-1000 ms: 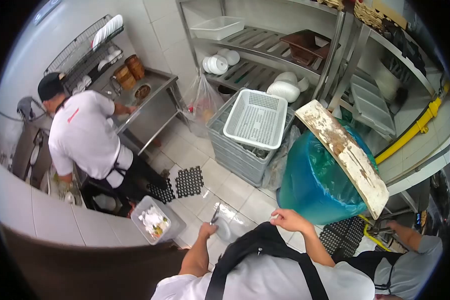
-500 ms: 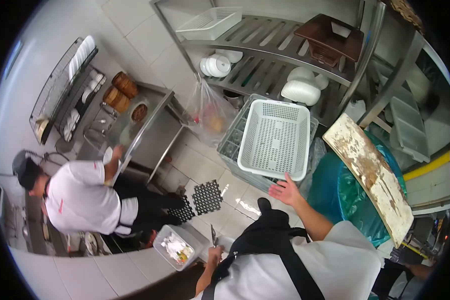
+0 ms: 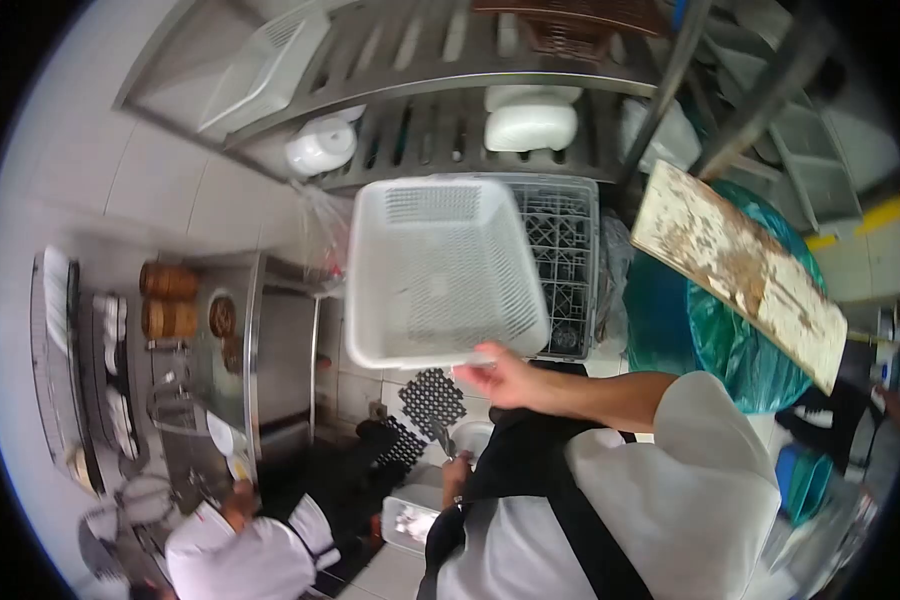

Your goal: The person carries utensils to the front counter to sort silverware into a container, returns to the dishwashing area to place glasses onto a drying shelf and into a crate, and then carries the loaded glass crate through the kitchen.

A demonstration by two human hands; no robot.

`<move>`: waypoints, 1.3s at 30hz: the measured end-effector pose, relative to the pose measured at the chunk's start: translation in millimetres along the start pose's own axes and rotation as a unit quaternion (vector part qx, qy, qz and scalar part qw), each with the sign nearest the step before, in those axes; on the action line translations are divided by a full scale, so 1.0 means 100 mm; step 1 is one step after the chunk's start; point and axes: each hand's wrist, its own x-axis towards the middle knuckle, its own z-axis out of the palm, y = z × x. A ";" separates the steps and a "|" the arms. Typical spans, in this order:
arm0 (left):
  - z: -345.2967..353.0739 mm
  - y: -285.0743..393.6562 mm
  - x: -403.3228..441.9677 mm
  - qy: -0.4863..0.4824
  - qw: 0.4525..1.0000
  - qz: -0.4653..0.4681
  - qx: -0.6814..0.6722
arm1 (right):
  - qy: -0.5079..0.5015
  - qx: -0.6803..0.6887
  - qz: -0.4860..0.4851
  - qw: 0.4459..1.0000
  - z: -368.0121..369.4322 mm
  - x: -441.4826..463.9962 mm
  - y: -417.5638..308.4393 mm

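My right hand (image 3: 497, 377) is closed on the near rim of a white perforated plastic basket (image 3: 435, 270). The basket is held off to the left, partly over a grey glass rack (image 3: 568, 270) with glasses in its compartments. Low by my apron, my left hand (image 3: 457, 477) grips a narrow metal utensil (image 3: 443, 440); its exact kind is unclear. Beside that hand is a white container (image 3: 473, 437), partly hidden by my body. A clear plastic tub (image 3: 410, 525) with white scraps stands just left of it.
Slatted metal shelves (image 3: 420, 130) with white bowls (image 3: 532, 125) stand ahead. At right, a worn board (image 3: 740, 270) lies across a bin lined with a green bag (image 3: 745, 365). A co-worker (image 3: 240, 550) is at the steel sink (image 3: 225, 370) on the left. Black mats (image 3: 432, 402) lie on the floor.
My right hand has gone from open near the basket to gripping its rim. The basket has shifted left off the glass rack, uncovering its compartments. My left hand still holds the utensil.
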 end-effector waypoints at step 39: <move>-0.05 0.00 1.00 -0.286 0.873 0.163 0.360 | -0.073 0.202 -0.361 0.907 -1.60 -0.92 3.21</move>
